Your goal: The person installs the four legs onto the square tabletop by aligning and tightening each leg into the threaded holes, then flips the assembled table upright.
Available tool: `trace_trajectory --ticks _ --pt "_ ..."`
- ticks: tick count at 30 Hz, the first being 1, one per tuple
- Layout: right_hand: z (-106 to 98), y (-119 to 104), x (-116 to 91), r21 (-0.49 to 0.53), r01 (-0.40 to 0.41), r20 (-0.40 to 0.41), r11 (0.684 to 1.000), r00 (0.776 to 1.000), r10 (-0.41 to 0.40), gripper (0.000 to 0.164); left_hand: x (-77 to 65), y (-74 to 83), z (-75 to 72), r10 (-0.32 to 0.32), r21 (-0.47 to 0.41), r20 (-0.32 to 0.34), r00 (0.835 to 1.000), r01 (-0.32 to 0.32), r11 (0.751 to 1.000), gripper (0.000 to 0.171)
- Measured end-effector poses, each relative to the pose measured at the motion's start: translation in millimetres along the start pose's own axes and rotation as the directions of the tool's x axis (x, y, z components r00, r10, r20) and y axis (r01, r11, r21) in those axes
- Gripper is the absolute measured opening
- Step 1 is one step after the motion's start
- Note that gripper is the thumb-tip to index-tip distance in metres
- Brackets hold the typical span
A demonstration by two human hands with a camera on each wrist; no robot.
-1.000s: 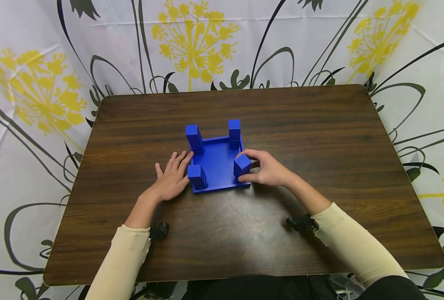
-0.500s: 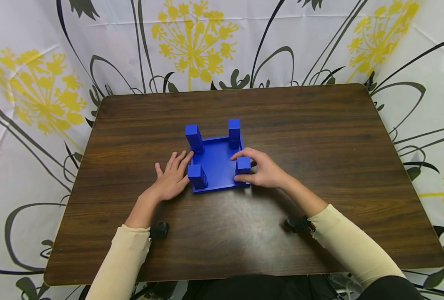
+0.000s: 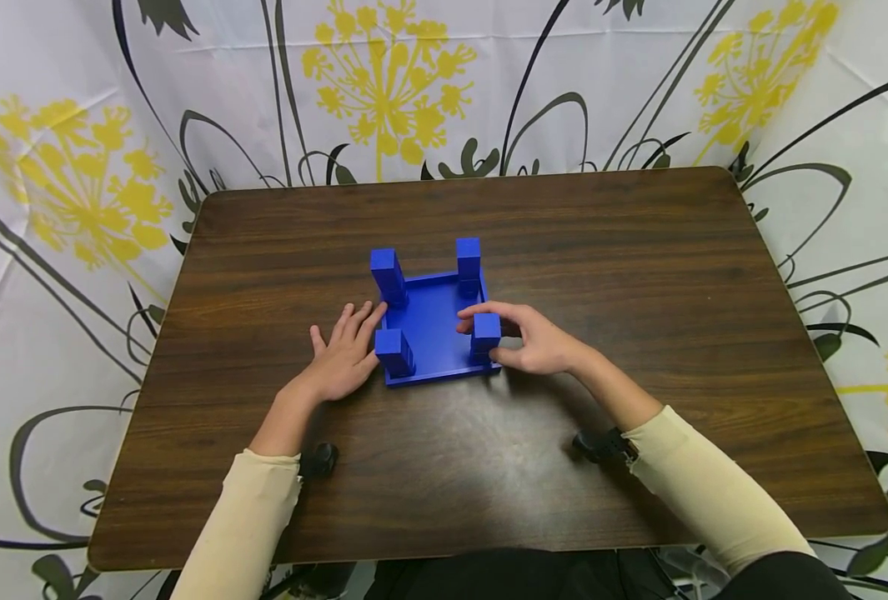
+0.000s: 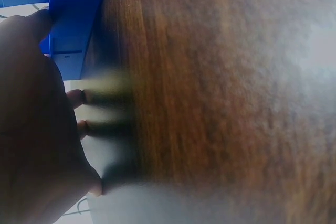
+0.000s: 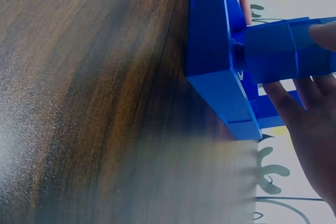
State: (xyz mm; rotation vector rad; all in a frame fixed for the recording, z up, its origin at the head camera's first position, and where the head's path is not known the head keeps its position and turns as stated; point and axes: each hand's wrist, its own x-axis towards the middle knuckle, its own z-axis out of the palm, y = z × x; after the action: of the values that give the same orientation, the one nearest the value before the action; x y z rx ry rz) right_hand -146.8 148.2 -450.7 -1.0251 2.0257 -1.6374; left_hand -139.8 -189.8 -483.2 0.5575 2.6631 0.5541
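Observation:
A blue square panel with a raised rim point(image 3: 438, 329) lies on the table, with a blue leg standing up at each corner. My right hand point(image 3: 539, 340) holds the near right leg point(image 3: 486, 327), its thumb on the near side and its fingers reaching behind. In the right wrist view, a narrow stem shows between this leg point(image 5: 273, 51) and the panel point(image 5: 212, 35). My left hand point(image 3: 338, 358) lies with fingers spread at the panel's left side, near the near left leg point(image 3: 394, 352). The left wrist view shows those fingers beside the blue rim point(image 4: 76, 24).
The brown wood-grain table point(image 3: 624, 275) extends on all sides of the panel. Behind it hangs a white curtain point(image 3: 248, 75) with yellow flowers and grey stems. The far left leg point(image 3: 388, 275) and far right leg point(image 3: 469, 265) rise from the panel's back corners.
The near right leg has turned from a slanted angle to square with the panel. My right thumb has slid back toward the right, and the fingertips reach further left. The left hand stays put.

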Motion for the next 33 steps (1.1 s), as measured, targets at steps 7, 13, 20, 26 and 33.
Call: trace_trajectory --ticks 7,13,20,26,33 --pt "-3.0 0.9 -0.6 -0.058 -0.072 -0.005 0.996 0.997 0.072 0.054 0.5 0.3 -0.1 -0.005 0.005 0.011 1.000 0.005 1.000 0.067" --pt "0.7 -0.5 2.0 -0.093 -0.142 -0.076 0.986 0.988 0.135 0.048 0.9 -0.8 0.9 -0.008 0.006 0.013 1.000 0.008 1.000 0.066" --pt "3.9 2.0 2.4 -0.109 -0.126 -0.142 0.986 0.984 0.110 0.045 0.4 -0.2 0.3 -0.008 0.008 0.014 1.000 0.008 1.000 0.066" --pt "2.7 3.9 0.8 -0.180 -0.106 -0.129 0.978 0.988 0.083 0.047 0.4 0.1 0.2 -0.006 0.004 0.016 1.000 0.006 1.000 0.066" --pt "-3.2 3.0 -0.2 -0.058 -0.023 -0.040 0.998 0.999 0.021 0.056 0.1 0.0 0.8 -0.011 0.006 0.014 1.000 0.011 1.000 0.066"
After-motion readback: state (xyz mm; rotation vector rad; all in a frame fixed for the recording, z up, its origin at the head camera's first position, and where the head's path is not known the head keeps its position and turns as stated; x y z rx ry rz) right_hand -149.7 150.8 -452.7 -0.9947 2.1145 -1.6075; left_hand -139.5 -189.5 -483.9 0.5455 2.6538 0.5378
